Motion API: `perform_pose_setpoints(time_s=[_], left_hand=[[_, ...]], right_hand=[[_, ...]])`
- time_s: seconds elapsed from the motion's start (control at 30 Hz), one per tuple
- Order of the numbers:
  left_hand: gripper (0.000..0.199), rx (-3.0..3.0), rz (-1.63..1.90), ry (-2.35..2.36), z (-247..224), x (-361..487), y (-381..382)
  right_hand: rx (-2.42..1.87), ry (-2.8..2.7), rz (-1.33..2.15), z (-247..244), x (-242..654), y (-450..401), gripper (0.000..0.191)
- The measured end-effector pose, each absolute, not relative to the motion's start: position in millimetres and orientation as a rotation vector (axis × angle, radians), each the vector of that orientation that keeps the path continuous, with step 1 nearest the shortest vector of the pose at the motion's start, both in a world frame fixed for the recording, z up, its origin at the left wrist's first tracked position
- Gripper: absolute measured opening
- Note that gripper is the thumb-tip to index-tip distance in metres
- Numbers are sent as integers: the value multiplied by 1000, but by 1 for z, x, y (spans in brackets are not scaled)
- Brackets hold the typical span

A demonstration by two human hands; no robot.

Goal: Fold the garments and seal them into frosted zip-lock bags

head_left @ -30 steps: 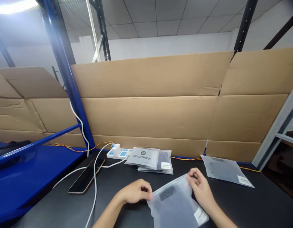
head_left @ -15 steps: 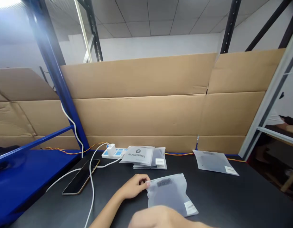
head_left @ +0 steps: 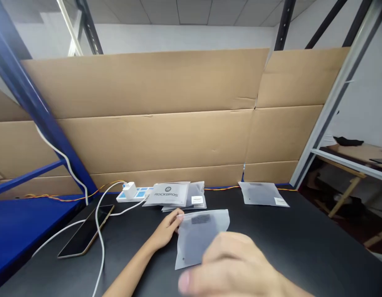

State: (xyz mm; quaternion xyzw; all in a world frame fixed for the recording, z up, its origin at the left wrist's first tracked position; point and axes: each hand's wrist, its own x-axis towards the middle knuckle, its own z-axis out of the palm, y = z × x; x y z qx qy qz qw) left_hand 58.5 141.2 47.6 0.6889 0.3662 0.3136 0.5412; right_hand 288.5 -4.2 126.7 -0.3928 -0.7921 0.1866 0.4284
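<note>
A frosted plastic zip bag (head_left: 191, 243) with a dark content and a dark printed block near its top lies on the black table. My left hand (head_left: 166, 229) pinches its upper left corner between thumb and fingers. Close to the camera, my right hand (head_left: 231, 264) is above the bag's lower right part and covers it. Its fingers are curled and somewhat blurred; whatever they may hold is hidden. Behind my left hand rests a small stack of similar bags (head_left: 170, 194), the top one printed ROCKBROS. One more frosted bag (head_left: 262, 194) lies at the back right.
A phone (head_left: 82, 235) lies at the left, crossed by a white cable (head_left: 99, 231). Behind it is a power strip (head_left: 141, 193) with a white plug (head_left: 129, 190). A cardboard wall (head_left: 166, 140) closes off the back, between a blue post (head_left: 42, 107) and a grey post (head_left: 330, 103).
My right hand has risen from the bottom edge and now covers the bag's lower right corner and label. My left hand still grips the upper left corner. The camera view has shifted.
</note>
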Motion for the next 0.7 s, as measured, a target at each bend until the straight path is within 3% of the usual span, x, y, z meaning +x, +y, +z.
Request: perform_pose_setpoints(time_s=[0.07,0.17,0.23,0.4,0.57,0.7], left_hand=[[39,1570,786,871,44,63,141],[45,1466,801,865,35,73,138],[45,1361,792,835,28,83,133],[38,1159,726,673,27,98,122],[23,2112,964,873,49,65,139],[43,2651,1084,1251,53,22,173]], right_hand=[[-938,-2183,346,122,288,7,42],[-1056,-2424,47,75,293,17,77],[-1180,-2433,-91,39,298,23,82],[-1196,-2289,-516,10,333,36,76],[-1474,-1918,-664,28,432,71,68],[-1673,-1874,-641,11,504,107,48]])
